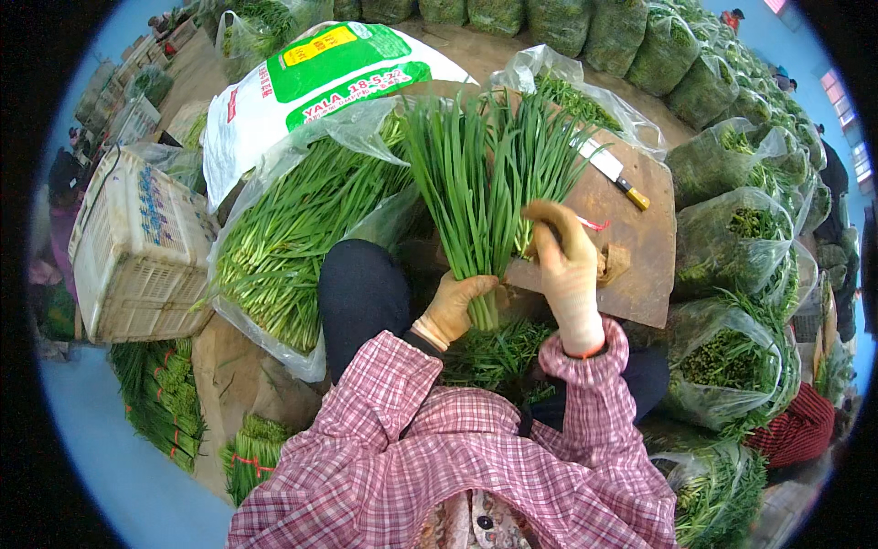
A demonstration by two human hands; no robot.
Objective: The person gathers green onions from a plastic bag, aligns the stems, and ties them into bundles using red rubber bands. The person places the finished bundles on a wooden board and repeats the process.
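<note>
My left hand (453,307), in a pale work glove, grips a bunch of green garlic chives (463,213) near its cut stem ends. The leaves fan upward, away from me. My right hand (564,264), also gloved, is raised just to the right of this bunch with its fingers bent; whether they pinch anything is hidden. Behind it, a second bunch of chives (545,154) lies on a brown board (641,264). A knife with a yellow-and-black handle (625,184) rests on the board, its blade partly under leaf tips. A red-and-white strip (593,224) shows beside my right hand.
Left of my knee, an open plastic bag (230,250) holds loose chives. Past it stand a white plastic crate (137,254) and a white-and-green sack (236,134). Tied bundles (252,453) lie lower left. Filled plastic bags (727,233) line the right side. Trimmings (497,353) lie below my hands.
</note>
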